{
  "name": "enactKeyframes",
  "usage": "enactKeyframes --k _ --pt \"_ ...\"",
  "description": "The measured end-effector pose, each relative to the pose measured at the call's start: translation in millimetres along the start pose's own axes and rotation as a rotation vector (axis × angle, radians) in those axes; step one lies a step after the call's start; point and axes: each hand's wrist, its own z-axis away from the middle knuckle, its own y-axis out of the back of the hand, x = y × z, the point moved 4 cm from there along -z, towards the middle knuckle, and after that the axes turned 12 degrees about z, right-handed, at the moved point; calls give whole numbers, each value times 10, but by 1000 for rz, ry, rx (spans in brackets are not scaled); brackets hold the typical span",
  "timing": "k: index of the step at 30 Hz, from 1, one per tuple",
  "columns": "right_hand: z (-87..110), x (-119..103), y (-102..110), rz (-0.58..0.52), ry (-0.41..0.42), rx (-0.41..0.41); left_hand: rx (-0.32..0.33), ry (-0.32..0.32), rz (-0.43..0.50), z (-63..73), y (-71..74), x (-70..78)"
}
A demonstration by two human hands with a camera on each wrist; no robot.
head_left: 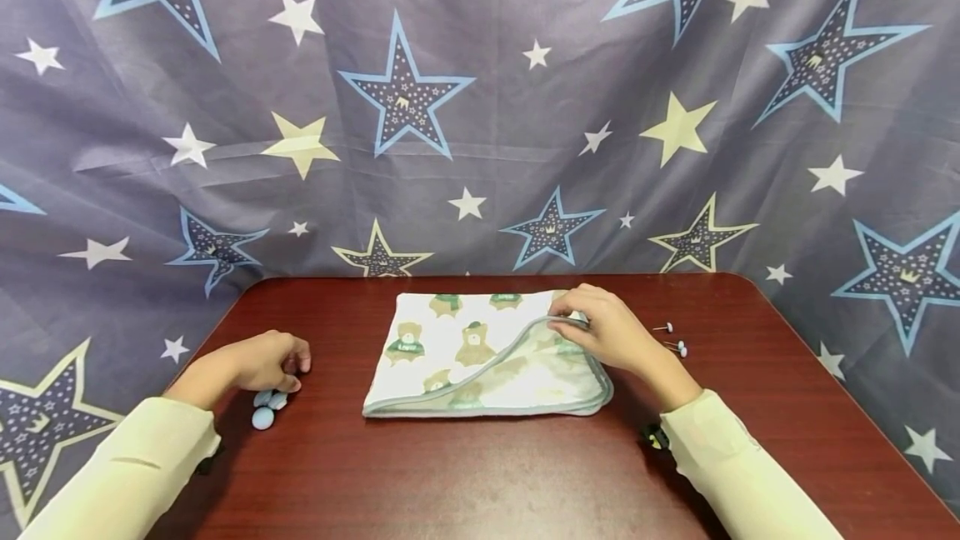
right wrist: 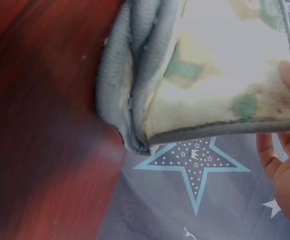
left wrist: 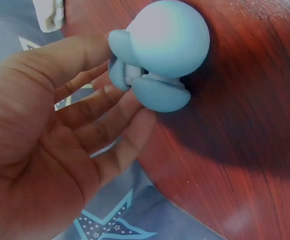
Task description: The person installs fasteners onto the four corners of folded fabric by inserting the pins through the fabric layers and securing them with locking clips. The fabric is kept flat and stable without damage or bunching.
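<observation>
A folded white blanket (head_left: 450,357) with brown bears and a grey-blue trim lies mid-table. My right hand (head_left: 603,327) pinches the trimmed edge of its top layer near the far right corner, between thumb and fingers. That layer is raised in a slanting fold, and the layers beneath show at the near right. In the right wrist view the lifted layer (right wrist: 214,90) stretches from the folded stack to my fingertips. At the left, my left hand (head_left: 270,361) hangs loosely curled beside several pale blue domed caps (head_left: 262,417). The caps (left wrist: 169,37) overlap its fingertips in the left wrist view.
Several pins with pale round heads (head_left: 681,348) lie on the right side of the dark red table (head_left: 480,473), beyond my right wrist. A grey curtain (head_left: 480,148) printed with stars hangs behind the table and at both sides.
</observation>
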Motion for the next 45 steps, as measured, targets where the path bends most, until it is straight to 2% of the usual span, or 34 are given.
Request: enactKeyframes --k 6,13,17,20,25,28,30,32,34,42,45 --pt "2 -12 13 5 -3 -8 59 -29 -37 -56 25 -34" --pt "9 -11 20 16 -14 -13 150 -95 -72 -126 102 -64" --pt "14 -21 23 14 -25 -23 210 -78 -40 -166 131 -42" --pt "20 -26 23 13 -32 -32 298 -78 -1 -217 162 24" --pt "25 -26 23 16 -34 -33 493 -87 104 -371 190 227" --pt "16 -37 35 18 -31 -31 578 -68 251 -505 164 364" --pt "11 -41 35 19 -27 -30 613 -61 367 -603 132 467" --pt "6 -44 28 20 -21 -29 633 -61 457 -700 88 582" --pt "4 -42 20 22 -17 -27 641 -72 504 -795 42 709" --pt "-1 -40 8 27 -31 -49 609 -125 565 -1105 -162 1192" --pt "5 -38 3 26 -32 -52 605 -127 583 -1209 -225 1346"
